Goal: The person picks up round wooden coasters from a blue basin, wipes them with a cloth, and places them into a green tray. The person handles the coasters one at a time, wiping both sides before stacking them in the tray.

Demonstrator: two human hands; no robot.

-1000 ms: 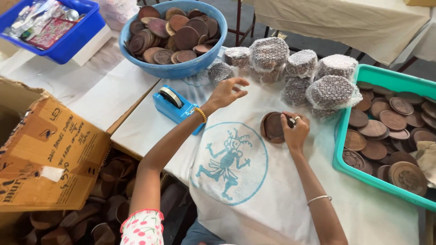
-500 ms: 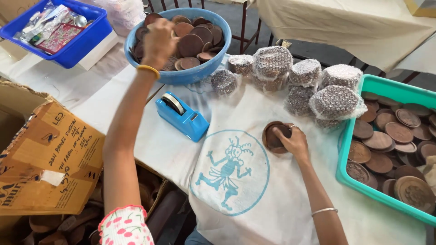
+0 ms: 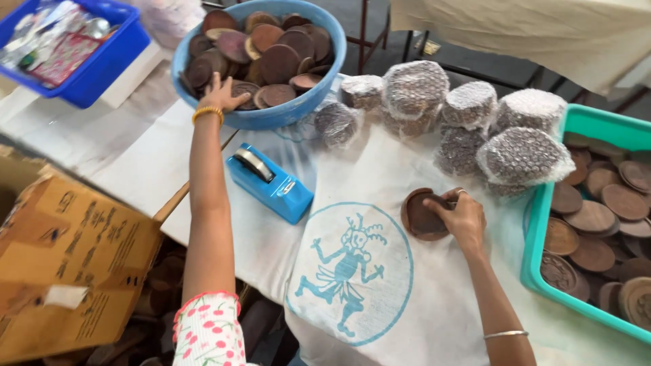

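Head view, contents as seen:

- Your left hand (image 3: 220, 95): fingers spread, palm down, resting on the brown round discs at the near rim of the blue plastic bowl (image 3: 319, 102); a gold bangle sits on its wrist.
- Your right hand (image 3: 463, 215): curled over the right edge of a small stack of dark brown round discs (image 3: 422, 215), fingers closed on it. The stack lies on the white cloth with a blue printed figure (image 3: 352, 285), just right of the print's ring.
- Blue tape dispenser (image 3: 270, 181): on the cloth between your two arms, apart from both hands.
- Bubble-wrapped round bundles (image 3: 522, 156): several, grouped beyond the stack, between the bowl and the tray.
- Teal plastic tray (image 3: 536, 230): right of your right hand, holding loose brown discs.
- Blue plastic crate (image 3: 102, 68): upper left, filled with small mixed items.
- Brown cardboard box (image 3: 68, 257): lower left, beside the table.
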